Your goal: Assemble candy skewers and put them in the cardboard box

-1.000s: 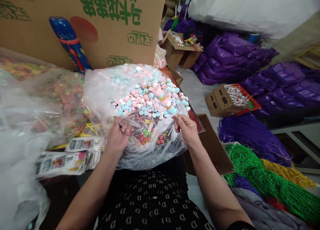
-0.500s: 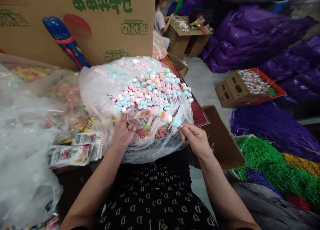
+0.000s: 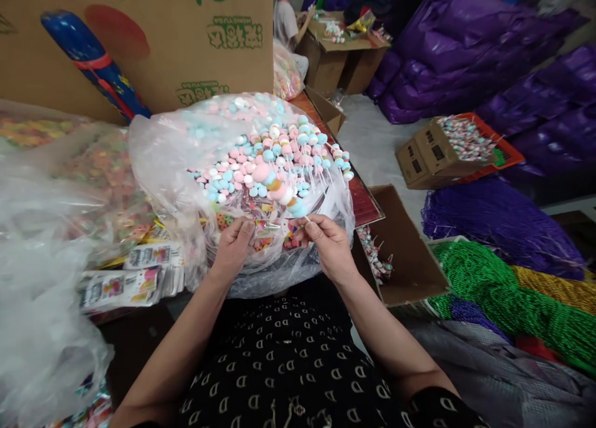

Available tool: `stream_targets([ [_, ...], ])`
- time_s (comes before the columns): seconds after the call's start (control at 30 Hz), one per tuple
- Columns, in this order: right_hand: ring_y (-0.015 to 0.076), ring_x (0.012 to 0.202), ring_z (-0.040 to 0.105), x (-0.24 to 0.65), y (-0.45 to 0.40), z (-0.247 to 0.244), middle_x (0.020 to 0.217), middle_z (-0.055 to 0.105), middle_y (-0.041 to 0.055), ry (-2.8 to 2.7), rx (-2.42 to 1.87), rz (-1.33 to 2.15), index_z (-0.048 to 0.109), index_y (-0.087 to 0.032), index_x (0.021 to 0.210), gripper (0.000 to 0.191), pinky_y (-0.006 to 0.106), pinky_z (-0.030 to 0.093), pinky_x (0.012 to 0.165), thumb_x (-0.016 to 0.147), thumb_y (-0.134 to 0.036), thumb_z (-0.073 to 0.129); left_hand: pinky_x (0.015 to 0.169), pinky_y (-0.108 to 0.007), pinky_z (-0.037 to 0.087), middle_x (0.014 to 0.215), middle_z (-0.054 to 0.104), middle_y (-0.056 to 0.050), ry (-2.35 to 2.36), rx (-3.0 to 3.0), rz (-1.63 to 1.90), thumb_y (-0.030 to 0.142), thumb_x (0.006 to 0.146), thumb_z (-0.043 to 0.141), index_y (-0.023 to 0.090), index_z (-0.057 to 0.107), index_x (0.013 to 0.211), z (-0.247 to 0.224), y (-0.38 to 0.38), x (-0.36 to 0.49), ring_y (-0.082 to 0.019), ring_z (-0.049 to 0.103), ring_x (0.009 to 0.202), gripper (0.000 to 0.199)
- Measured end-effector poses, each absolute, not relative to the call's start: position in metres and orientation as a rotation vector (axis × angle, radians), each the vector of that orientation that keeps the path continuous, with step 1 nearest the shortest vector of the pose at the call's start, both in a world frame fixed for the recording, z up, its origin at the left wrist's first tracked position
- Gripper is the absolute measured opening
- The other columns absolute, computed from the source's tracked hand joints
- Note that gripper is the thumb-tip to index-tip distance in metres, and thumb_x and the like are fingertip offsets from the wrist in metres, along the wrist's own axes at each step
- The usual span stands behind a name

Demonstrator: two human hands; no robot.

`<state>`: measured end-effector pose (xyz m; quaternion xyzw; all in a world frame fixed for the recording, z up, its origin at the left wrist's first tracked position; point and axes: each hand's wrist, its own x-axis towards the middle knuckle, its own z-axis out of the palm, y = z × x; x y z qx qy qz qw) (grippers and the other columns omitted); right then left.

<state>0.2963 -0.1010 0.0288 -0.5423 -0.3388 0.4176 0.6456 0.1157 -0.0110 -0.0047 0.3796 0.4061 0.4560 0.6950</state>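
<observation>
Head view, left to right: printed candy cards [image 3: 125, 285]; my left hand [image 3: 231, 251], fingers clenched on the rim of a clear plastic bag [image 3: 186, 161]; pastel lollipops [image 3: 265, 161] heaped inside it; my right hand [image 3: 329, 248], fingertips pinching one lollipop's stick, its candy above the bag; open cardboard box [image 3: 412, 254] holding loose lollipops [image 3: 375, 254]; green bead strands [image 3: 484, 291].

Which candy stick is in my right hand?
The pink, orange and blue candy stick pinched in your right hand: the only one held, its candies looking bigger than the rows of sticks in the clear plastic bag.
</observation>
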Motion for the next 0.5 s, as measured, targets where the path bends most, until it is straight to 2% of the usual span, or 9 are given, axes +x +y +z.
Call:
stream_targets([
  [0.13,0.0124,0.060,0.062,0.302,-0.101,0.028,0.073,0.074,0.0005,-0.750,-1.235,0.907,0.076,-0.023,0.093,0.030,0.027,0.052,0.061,0.087,-0.053,0.075,0.053,-0.025,0.038,0.059,0.049,0.003,0.817,1.105,1.022,0.057,0.086,0.076,0.021,0.058,0.064,-0.016,-0.008,0.108,-0.013,0.043,0.055,0.046],
  [0.27,0.0142,0.058,0.065,0.299,-0.100,0.028,0.068,0.074,0.0001,-0.719,-1.281,0.994,0.077,-0.022,0.091,0.039,0.029,0.056,0.060,0.080,-0.059,0.081,0.056,-0.026,0.038,0.060,0.050,0.002,0.879,1.233,1.017,0.059,0.087,0.074,0.021,0.062,0.067,-0.015,-0.009,0.108,-0.014,0.043,0.057,0.044],
  [0.4,0.0154,0.059,0.069,0.293,-0.099,0.023,0.069,0.075,0.0007,-0.695,-1.212,1.107,0.076,-0.021,0.091,0.044,0.026,0.053,0.055,0.077,-0.063,0.082,0.056,-0.026,0.036,0.057,0.051,0.003,0.902,1.437,0.977,0.054,0.086,0.074,0.021,0.063,0.066,-0.002,-0.011,0.109,-0.014,0.044,0.055,0.041],
  [0.5,0.0143,0.056,0.067,0.290,-0.099,0.019,0.070,0.076,0.0007,-0.788,-1.147,1.224,0.076,-0.022,0.090,0.044,0.025,0.051,0.053,0.080,-0.064,0.079,0.055,-0.026,0.038,0.056,0.055,0.003,0.907,1.500,0.948,0.047,0.086,0.074,0.021,0.068,0.071,0.005,-0.012,0.110,-0.014,0.048,0.054,0.030],
])
